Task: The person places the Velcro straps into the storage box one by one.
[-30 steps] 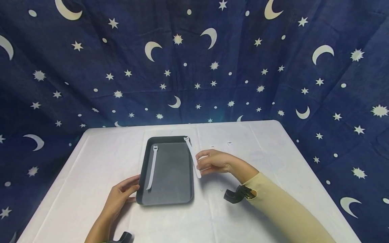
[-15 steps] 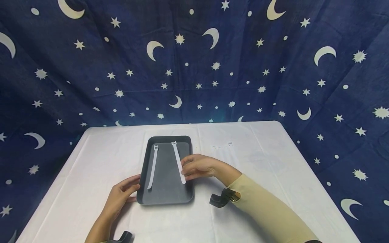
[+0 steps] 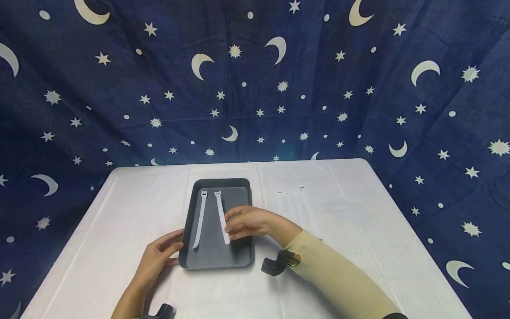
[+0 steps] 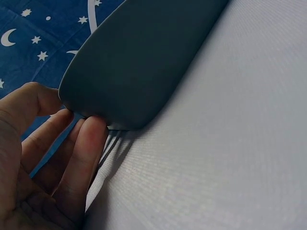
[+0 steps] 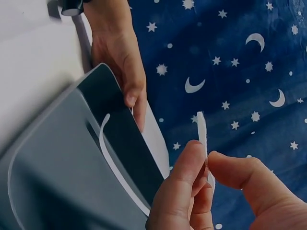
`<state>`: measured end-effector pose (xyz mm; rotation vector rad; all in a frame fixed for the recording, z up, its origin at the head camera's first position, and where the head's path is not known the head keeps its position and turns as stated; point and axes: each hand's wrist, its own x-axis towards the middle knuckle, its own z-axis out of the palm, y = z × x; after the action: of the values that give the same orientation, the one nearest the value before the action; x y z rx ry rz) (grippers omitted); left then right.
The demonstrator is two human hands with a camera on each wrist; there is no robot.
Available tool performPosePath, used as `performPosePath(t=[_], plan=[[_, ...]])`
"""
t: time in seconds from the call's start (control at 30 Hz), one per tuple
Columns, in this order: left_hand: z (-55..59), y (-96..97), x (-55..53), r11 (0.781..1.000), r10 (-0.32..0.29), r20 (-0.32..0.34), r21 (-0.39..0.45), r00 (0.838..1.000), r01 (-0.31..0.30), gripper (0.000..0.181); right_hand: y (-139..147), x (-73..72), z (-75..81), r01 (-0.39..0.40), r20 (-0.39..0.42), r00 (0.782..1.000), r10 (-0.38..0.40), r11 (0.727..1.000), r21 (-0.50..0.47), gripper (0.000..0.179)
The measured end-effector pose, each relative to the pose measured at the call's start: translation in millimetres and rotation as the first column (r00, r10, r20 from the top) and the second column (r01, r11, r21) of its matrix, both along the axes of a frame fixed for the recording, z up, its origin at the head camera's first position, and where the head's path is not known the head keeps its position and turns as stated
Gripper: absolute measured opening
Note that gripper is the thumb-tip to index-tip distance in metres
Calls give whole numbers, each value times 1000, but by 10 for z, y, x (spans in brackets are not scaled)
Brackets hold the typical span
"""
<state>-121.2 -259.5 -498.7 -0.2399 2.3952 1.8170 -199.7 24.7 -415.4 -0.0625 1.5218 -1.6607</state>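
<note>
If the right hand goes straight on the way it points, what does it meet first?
Most likely the other strap, lying in the tray; the height of the right hand is unclear, so its held strap might pass over.

Grey tray [image 3: 211, 230], white straps [image 3: 200, 220], white tablecloth [image 3: 131, 204], cream sleeve [image 3: 334, 270], navy backdrop [image 3: 251, 66] with pale moons [image 3: 88, 15] and stars [image 3: 102, 58]

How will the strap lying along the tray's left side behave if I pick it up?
The strap probably flexes, since its free end bends. It's likely light, being thin and narrow. It seems unlikely to roll, as its body looks flat.
</note>
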Motion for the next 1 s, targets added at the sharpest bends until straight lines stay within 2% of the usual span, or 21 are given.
performPosePath(t=[0.47, 1.0], plan=[[-8, -2, -8, 1000, 7, 0, -7, 1000, -7, 51, -193, 62, -183, 42, 40, 998, -40, 998, -47, 26], [2, -4, -11, 1000, 6, 15, 13, 1000, -6, 53, -330, 67, -336, 61, 61, 996, -60, 998, -14, 25]])
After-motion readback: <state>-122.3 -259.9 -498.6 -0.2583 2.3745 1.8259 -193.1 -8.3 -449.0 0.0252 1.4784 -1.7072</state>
